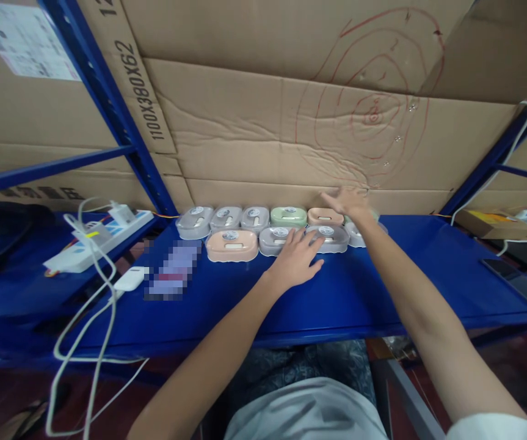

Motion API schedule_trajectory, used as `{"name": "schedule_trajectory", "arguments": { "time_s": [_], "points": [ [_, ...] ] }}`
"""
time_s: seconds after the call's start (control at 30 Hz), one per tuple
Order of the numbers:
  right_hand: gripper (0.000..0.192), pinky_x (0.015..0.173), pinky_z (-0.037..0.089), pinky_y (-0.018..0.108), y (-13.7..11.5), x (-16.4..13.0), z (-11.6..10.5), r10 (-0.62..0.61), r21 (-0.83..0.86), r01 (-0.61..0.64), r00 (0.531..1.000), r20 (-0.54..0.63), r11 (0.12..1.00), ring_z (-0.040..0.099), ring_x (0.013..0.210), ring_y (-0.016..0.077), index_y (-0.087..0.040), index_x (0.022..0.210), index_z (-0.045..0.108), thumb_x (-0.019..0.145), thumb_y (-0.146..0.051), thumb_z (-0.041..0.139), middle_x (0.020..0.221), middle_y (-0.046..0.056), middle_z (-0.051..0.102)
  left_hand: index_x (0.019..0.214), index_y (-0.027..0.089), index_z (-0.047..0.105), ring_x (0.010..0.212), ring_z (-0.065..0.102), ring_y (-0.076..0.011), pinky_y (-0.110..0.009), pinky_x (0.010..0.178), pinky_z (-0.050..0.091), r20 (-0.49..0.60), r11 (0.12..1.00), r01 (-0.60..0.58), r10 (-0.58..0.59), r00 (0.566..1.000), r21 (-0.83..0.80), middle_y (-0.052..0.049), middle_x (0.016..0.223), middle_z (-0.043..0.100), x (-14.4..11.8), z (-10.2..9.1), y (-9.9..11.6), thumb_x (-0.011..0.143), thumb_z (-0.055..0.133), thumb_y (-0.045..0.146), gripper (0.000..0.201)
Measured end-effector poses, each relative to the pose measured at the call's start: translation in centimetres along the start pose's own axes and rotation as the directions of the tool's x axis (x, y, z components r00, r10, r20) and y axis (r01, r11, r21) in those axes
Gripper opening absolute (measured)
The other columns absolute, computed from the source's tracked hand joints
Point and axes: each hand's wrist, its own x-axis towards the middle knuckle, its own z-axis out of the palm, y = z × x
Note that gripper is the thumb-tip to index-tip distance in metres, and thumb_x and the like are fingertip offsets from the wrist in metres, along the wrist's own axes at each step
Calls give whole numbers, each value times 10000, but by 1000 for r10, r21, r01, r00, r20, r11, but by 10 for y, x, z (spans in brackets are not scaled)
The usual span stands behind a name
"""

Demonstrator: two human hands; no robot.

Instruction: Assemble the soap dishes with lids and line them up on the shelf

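Two rows of small oval lidded boxes stand on the blue shelf near the cardboard wall. My left hand [294, 260] is open, palm down, fingers spread over the front edges of two grey boxes, the left one [270, 242] and the right one [336, 239]. To their left in the front row is a peach box [232, 245]. My right hand [348, 203], slightly blurred, is open with fingers spread above the back row's right end. Below it are a peach box [325, 216] and a partly hidden green one. Another green box [288, 216] and several grey boxes [194, 222] fill the back row.
The blue shelf [176, 324] has a pixelated flat item [174, 269] on its left. A white power strip [98, 241], a white charger [130, 278] and looping white cables [112, 311] lie further left. A dark phone [515, 278] and a cardboard box [492, 225] are at right.
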Motion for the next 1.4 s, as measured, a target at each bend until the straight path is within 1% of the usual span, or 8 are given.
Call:
{"name": "schedule_trajectory", "arguments": {
  "time_s": [0.07, 0.17, 0.4, 0.6, 0.73, 0.87, 1.17, 1.4],
  "points": [
    [1112, 1141, 414, 650, -25, -2, 11, 15, -46, -14, 1000, 13, 999, 441, 1516, 540, -52, 1645, 450, 936, -908, 468, 1653, 392, 408, 1561, 175, 547, 1571, 438, -413, -654, 1346, 258, 7, 1000, -1, 1, 1000, 1, -166, 1675, 515, 0, 0, 0, 1060, 604, 365, 539],
    [1132, 1054, 455, 644, -42, -6, 26, 45, -104, -43, 999, 14, 994, 501, 1430, 554, 20, 1590, 477, 946, -909, 428, 1558, 435, 468, 1552, 189, 547, 1566, 437, -421, -683, 1332, 264, 5, 1000, -7, 7, 1000, -7, -179, 1666, 516, 1, 1, 0, 1051, 611, 357, 533],
    [1091, 1083, 469, 596, -37, -16, 39, -23, -168, 34, 998, 65, 985, 550, 1413, 522, 17, 1447, 666, 968, -911, 347, 1489, 393, 589, 1540, 156, 553, 1558, 437, -428, -654, 1335, 268, 10, 1000, -2, 2, 1000, 17, -196, 1652, 513, 1, 0, 2, 1038, 638, 345, 543],
    [931, 1132, 485, 506, -23, -15, 29, -121, -145, 143, 981, 150, 979, 616, 1417, 431, -41, 1452, 697, 1053, -795, 323, 1466, 320, 660, 1555, 175, 536, 1547, 450, -425, -658, 1319, 284, 1, 999, -12, 12, 1000, 44, -187, 1656, 517, 1, 0, 2, 1046, 621, 360, 548],
    [924, 1124, 504, 502, -18, -20, 15, -149, -160, 177, 973, 174, 971, 602, 1431, 444, -50, 1473, 674, 1004, -816, 455, 1467, 321, 658, 1565, 148, 529, 1555, 437, -438, -662, 1324, 274, 12, 999, -9, 9, 1000, 38, -209, 1665, 506, 1, 0, 3, 1044, 625, 367, 573],
    [840, 1071, 541, 458, -20, -26, 8, -166, -159, 206, 958, 234, 966, 671, 1347, 425, -90, 1405, 735, 974, -784, 541, 1391, 286, 714, 1546, 185, 547, 1534, 463, -423, -653, 1320, 285, -4, 1000, -16, 16, 1000, 27, -179, 1646, 529, 1, 1, 1, 1040, 631, 363, 543],
    [753, 1102, 526, 485, -23, -24, 14, -181, -171, 225, 953, 241, 959, 661, 1361, 433, -81, 1378, 757, 967, -676, 547, 1428, 288, 700, 1547, 190, 545, 1544, 456, -418, -645, 1323, 275, 6, 1000, -10, 10, 1000, 24, -180, 1655, 520, 1, -1, 2, 1041, 628, 360, 540],
    [719, 1047, 563, 476, -27, -25, 9, -167, -168, 205, 962, 217, 964, 689, 1315, 430, -81, 1384, 749, 976, -642, 558, 1382, 281, 720, 1561, 154, 537, 1556, 433, -439, -644, 1330, 267, 27, 999, -5, 3, 1000, 50, -187, 1674, 501, 1, -2, 2, 1050, 619, 367, 559]
  ]
}}
